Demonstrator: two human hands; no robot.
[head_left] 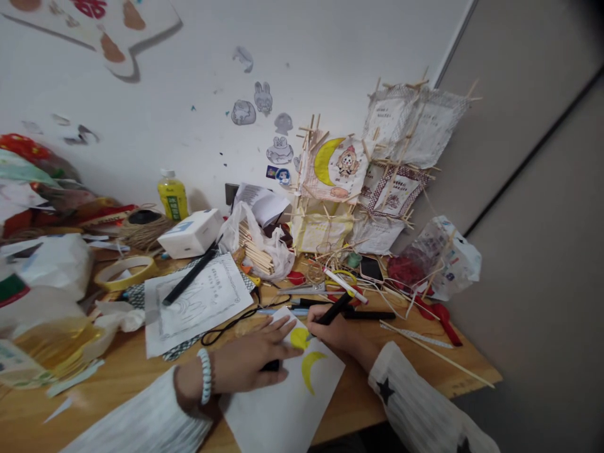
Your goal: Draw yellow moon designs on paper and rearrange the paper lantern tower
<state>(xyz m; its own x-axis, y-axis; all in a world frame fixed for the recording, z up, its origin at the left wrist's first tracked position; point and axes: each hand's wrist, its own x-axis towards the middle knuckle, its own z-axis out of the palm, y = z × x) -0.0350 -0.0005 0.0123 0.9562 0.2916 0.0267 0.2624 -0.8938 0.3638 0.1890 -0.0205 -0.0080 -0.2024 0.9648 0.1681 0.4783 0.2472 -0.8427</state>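
Note:
My right hand (329, 327) is closed around a black marker (336, 308), its tip low over a yellow filled-in shape (300, 338) on a white sheet of paper (278, 409). Below that shape a yellow crescent moon (311, 371) is coloured on the same sheet. Pressed flat on the paper's left side, my left hand (257, 355) has its fingers spread. A small black object (270, 365) shows between its thumb and forefinger; I cannot tell whether it is gripped.
Behind the hands lie pens and a white marker (345, 286). A stick-framed paper lantern (337, 167) stands against the wall. Leftward are a drawn sheet (198, 308), yellow tape roll (125, 272), white box (191, 233) and drink bottle (172, 195). Thin sticks (443, 355) lie right.

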